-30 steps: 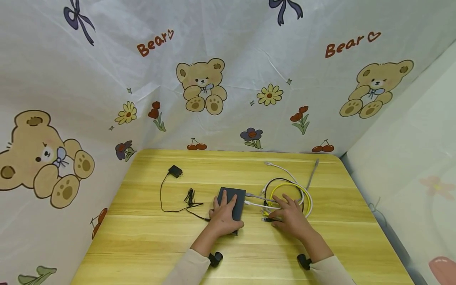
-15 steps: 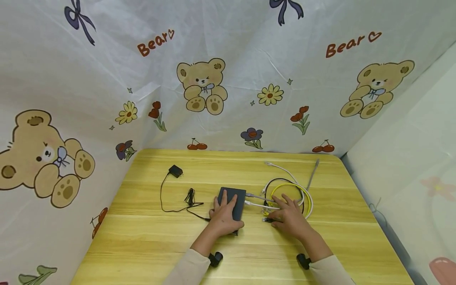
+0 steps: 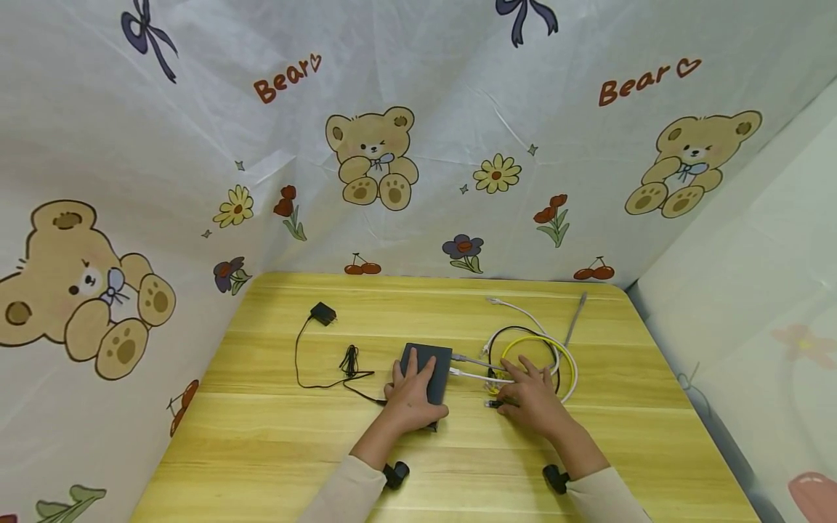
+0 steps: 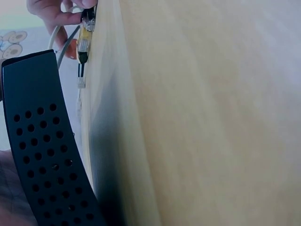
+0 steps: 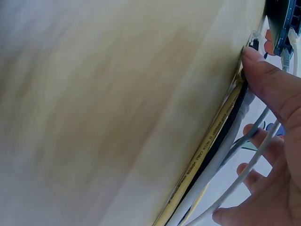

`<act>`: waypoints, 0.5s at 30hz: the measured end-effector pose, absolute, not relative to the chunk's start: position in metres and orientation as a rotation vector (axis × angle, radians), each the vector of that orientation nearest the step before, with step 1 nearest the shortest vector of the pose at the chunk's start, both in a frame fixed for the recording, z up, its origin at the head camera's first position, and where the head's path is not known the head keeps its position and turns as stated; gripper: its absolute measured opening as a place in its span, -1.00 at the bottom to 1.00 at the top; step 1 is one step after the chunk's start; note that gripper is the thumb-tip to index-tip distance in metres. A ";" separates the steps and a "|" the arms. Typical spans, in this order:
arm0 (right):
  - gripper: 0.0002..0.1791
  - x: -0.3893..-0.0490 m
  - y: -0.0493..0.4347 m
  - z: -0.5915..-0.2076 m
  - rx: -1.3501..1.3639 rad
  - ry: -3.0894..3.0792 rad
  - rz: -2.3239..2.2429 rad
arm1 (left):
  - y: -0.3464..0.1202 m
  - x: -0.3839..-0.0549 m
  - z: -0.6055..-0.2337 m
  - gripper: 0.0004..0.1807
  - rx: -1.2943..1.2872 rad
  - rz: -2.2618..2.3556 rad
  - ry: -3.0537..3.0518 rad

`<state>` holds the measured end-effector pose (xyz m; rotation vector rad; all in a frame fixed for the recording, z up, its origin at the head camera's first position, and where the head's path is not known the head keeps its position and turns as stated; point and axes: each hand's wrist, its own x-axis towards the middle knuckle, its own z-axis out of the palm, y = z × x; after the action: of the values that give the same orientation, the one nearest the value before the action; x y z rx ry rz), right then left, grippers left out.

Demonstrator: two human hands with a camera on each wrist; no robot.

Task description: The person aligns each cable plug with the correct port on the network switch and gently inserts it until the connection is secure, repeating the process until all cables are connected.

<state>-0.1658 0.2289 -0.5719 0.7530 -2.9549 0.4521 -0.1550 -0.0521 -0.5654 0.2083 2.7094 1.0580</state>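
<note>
My left hand [image 3: 409,401] rests with spread fingers on a dark router [image 3: 442,367]; its perforated side [image 4: 44,136] shows in the left wrist view. A grey network cable [image 3: 469,359] and a white network cable [image 3: 480,376] run from the router's right side to a coil. At the coil's lower left, my right hand [image 3: 536,401] pinches a black network cable [image 3: 493,404] just behind its clear plug. In the right wrist view the thumb [image 5: 263,70] lies over that cable, its other fingers hang loose near the white and grey cables, and a yellow network cable [image 5: 200,157] runs alongside.
A black power adapter [image 3: 323,314] lies at the back left, its thin cord [image 3: 297,363] with a tied bundle [image 3: 349,359] leading to the router's left side. A loose white plug [image 3: 493,300] and grey plug [image 3: 583,298] point toward the patterned backdrop [image 3: 431,102].
The black plug and the yellow loop have shifted slightly right under my right hand. My left hand and the router keep their place.
</note>
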 end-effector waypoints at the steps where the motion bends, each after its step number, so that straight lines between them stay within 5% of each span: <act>1: -0.85 -0.166 0.229 -0.572 0.751 -2.954 0.454 | -0.052 -0.155 -0.566 0.08 0.210 1.059 2.712; 15: -0.83 -0.165 0.228 -0.567 0.743 -2.895 0.483 | -0.053 -0.155 -0.566 0.07 0.213 1.066 2.709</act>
<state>-0.1650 0.2280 -0.5670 0.7432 -2.8946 0.4833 -0.1554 -0.0527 -0.5659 0.2132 2.7090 1.0658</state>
